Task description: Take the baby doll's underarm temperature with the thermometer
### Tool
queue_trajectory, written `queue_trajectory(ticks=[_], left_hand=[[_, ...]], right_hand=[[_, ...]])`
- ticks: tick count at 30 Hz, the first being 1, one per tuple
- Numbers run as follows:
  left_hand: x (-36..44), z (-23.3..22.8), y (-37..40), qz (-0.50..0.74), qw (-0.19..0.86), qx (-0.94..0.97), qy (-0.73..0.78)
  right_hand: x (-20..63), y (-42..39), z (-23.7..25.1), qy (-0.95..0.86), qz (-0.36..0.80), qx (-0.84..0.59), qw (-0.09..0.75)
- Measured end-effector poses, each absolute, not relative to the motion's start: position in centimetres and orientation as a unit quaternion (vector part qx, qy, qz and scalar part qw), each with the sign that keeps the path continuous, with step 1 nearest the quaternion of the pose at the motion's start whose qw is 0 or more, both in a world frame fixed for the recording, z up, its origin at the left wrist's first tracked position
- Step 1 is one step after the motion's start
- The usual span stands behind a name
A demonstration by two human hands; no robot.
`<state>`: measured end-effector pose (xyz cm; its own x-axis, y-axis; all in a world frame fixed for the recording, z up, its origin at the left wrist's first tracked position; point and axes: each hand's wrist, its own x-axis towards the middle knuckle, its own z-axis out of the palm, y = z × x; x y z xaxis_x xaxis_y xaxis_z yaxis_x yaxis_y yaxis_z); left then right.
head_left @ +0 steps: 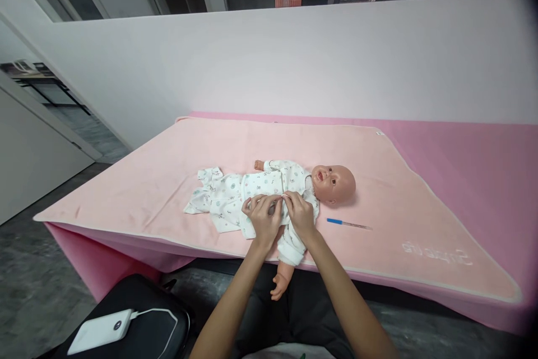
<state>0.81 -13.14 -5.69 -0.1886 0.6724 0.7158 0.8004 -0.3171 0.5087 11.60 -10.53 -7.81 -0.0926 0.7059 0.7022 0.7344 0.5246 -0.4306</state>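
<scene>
The fingers (261,202) of the left hand (263,218) are bent and pinched on the front edge of the doll's printed white outfit (235,194); those of the right hand (300,214) are closed on the same fabric just beside them, at the chest. The baby doll (294,191) is laid on its back on a pink blanket (168,168), head to the right, one arm hanging over the near edge. A blue-capped thermometer (348,224) lies near the head.

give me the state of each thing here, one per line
doll: lying on its back, dressed
left hand: pinching the doll's outfit
right hand: pinching the outfit too
thermometer: lying flat beside the doll
power bank: cable plugged in
</scene>
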Motion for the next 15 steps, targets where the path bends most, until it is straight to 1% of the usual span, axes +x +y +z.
queue_trajectory(ticks=[4, 15], left_hand=[[0.9, -5.7, -13.3, -0.504, 0.058, -0.639, -0.579], [-2.1, -6.2, -14.3, -0.478, 0.051, -0.621, -0.619]], right_hand=[[11.5, -10.7, -7.6, -0.74, -0.026, -0.489, 0.462], [11.8, -10.6, -7.9, -0.705, -0.012, -0.484, 0.519]])
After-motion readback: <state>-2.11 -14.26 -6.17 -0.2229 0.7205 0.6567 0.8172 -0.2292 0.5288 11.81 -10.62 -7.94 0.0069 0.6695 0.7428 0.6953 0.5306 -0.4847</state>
